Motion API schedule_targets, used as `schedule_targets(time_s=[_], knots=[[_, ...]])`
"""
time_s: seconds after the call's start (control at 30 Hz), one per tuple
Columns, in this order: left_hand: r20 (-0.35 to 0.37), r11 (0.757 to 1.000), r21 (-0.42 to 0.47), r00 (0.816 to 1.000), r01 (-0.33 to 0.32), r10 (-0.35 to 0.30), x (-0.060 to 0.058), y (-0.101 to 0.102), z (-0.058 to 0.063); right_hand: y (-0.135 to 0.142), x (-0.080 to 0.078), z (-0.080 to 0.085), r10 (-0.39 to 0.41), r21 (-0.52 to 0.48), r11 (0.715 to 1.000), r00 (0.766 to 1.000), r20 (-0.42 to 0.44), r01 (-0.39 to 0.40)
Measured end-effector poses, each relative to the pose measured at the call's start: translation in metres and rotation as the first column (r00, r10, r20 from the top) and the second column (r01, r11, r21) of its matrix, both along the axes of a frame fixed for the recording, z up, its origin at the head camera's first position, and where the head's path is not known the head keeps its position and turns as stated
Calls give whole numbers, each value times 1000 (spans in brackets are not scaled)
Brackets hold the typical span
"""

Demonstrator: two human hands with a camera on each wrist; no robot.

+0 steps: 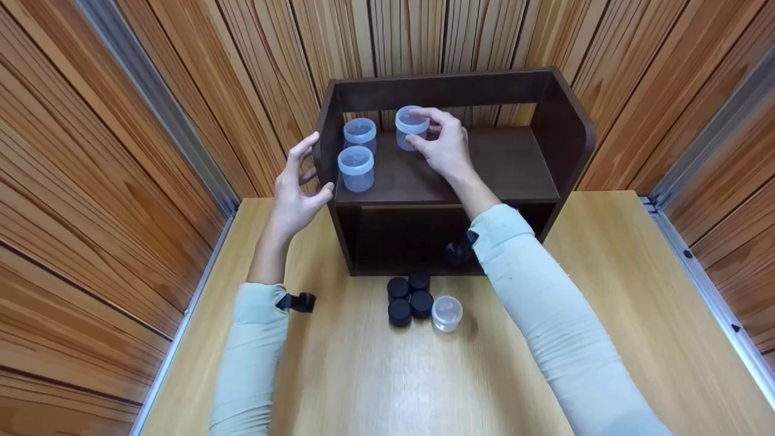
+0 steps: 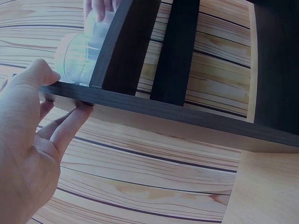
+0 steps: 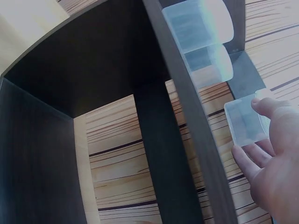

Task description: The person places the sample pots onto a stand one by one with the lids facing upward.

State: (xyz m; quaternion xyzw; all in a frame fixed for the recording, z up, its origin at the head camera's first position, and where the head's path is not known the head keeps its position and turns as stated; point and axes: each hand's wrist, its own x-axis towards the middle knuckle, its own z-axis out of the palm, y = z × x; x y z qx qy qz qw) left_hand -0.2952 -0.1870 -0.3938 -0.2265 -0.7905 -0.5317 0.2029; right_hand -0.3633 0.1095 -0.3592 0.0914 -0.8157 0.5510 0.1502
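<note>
My right hand [image 1: 447, 142] grips a translucent plastic jar [image 1: 405, 136] between thumb and fingers, over the top board of a dark brown desktop shelf [image 1: 499, 163]. Two similar jars, a front jar [image 1: 357, 177] and a rear jar [image 1: 360, 130], stand upright one behind the other along the left side panel. My left hand [image 1: 296, 194] holds that panel at its edge. In the left wrist view, the thumb of the left hand [image 2: 28, 121] lies on one side of the panel and the fingers on the other.
Several black round-topped pieces [image 1: 399, 312] stand grouped on the wooden table [image 1: 339, 369] before the shelf. Beside them sits a clear jar [image 1: 447, 313]. Wood-patterned walls [image 1: 412, 36] enclose the back and sides. The shelf has an open lower compartment [image 1: 399, 236].
</note>
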Motion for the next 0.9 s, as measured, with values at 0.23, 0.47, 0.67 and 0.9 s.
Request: schedule_targets(time_s=[0.23,0.47,0.67,0.9], knots=[[6,1000,-3,1000,2,-2,0,0,-1,-6,-2,-13,-1,-17,1000,1000,10,1],[0,1000,-7,1000,-9,9,0,-2,0,-10,-3,-17,-7,-27,1000,1000,6,7],[-16,1000,-1,1000,-20,20,-1,-1,0,-9,-3,-18,-1,-21,1000,1000,2,1],[-17,1000,8,1000,-15,15,-2,-1,-1,-8,-3,-18,28,11,1000,999,40,-29]])
